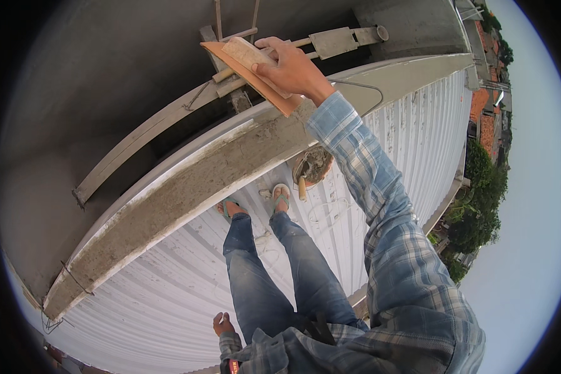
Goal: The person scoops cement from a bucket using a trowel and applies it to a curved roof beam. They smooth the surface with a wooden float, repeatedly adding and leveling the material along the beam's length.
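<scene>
My right hand [291, 70] grips the pale block handle of a plastering float [255, 75]. Its thin orange-brown board is tilted, just over the far edge of a long mortar-covered ledge [224, 151]. Low in the picture my left hand [223, 324] hangs beside my leg, its fingers loosely curled and apart, with nothing visible in them. A bucket of wet mortar [313, 164] stands on the roof sheets near my feet, and a trowel's handle [302, 188] sticks out of it.
I stand in sandals on white corrugated roof sheets [168, 287]. Beyond the ledge are wooden scaffold bars [146, 128] and a grey wall [106, 75]. Bent wire [373, 89] juts over the ledge. At right, past the roof edge, lie trees [477, 212] and tiled roofs [485, 128] far below.
</scene>
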Action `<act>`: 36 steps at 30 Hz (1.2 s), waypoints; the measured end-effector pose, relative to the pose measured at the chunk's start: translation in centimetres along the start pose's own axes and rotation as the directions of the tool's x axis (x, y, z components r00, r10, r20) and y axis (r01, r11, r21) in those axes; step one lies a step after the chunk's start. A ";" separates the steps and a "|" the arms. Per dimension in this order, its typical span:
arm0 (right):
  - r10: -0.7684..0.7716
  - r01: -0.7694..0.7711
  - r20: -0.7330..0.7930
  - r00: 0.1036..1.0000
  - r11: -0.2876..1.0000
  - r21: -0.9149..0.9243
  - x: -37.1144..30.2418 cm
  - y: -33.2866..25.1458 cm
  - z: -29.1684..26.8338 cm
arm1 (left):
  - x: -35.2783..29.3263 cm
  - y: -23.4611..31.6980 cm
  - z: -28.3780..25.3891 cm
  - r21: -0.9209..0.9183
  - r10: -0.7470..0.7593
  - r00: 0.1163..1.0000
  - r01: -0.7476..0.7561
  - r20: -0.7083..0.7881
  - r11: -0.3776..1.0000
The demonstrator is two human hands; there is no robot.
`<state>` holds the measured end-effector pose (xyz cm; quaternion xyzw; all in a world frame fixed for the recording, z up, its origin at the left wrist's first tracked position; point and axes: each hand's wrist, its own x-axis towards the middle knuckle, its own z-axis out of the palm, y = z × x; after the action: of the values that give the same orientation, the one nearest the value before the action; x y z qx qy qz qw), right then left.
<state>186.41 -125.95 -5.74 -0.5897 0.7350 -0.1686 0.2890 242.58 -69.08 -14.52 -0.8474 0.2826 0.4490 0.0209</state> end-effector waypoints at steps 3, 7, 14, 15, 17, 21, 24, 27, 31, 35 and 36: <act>0.186 -0.205 0.180 0.966 0.974 0.096 -7.2 3.7 -9.5 | 1.3 2.3 1.0 -0.075 -0.119 0.991 0.124 0.068 0.989; 0.465 -0.476 0.109 0.879 0.868 0.140 -13.0 9.0 -22.7 | 1.3 2.4 2.8 -0.112 -0.002 0.997 0.011 0.078 0.994; 0.608 -0.605 -0.006 0.794 0.790 -0.097 -9.3 25.0 -38.6 | -2.9 6.6 4.0 -0.068 -0.059 0.997 0.063 0.049 0.996; 0.571 -0.566 -0.051 0.820 0.792 -0.230 -7.9 27.5 -40.3 | -3.1 6.8 4.5 -0.061 -0.056 0.998 0.059 0.041 0.996; 0.474 -0.463 -0.108 0.874 0.745 -0.480 -4.7 33.1 -42.0 | -4.2 7.6 5.4 -0.046 -0.057 0.998 0.058 0.016 0.997; 0.307 -0.316 -0.156 0.939 0.590 -0.743 1.6 39.2 -40.7 | -6.6 9.1 6.8 0.186 -0.011 1.000 0.008 0.015 0.983; 0.408 -0.313 -0.044 0.912 0.621 -0.718 5.7 42.8 -40.0 | -7.3 9.0 7.5 0.211 -0.083 0.994 0.067 0.067 0.975; 0.454 -0.299 0.026 0.891 0.629 -0.717 8.0 47.3 -38.9 | -8.0 7.2 7.0 0.261 -0.055 0.994 0.028 0.095 0.965; 0.477 -0.310 -0.070 0.876 0.447 -0.839 9.0 52.8 -38.1 | -8.4 6.1 5.7 0.345 -0.034 0.993 -0.008 0.114 0.938; 0.429 -0.286 -0.143 0.892 0.290 -0.913 9.8 56.4 -39.5 | -7.6 9.2 7.4 0.387 -0.008 0.992 -0.041 0.122 0.921; 0.491 -0.191 0.039 0.870 0.408 -0.893 10.6 55.6 -38.1 | -8.1 9.1 7.2 0.389 -0.019 0.998 -0.007 0.063 0.921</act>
<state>118.48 -125.93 -11.30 -0.5059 0.7705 0.3782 0.0863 229.13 -70.91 -10.52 -0.8120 0.3628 0.4116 0.1992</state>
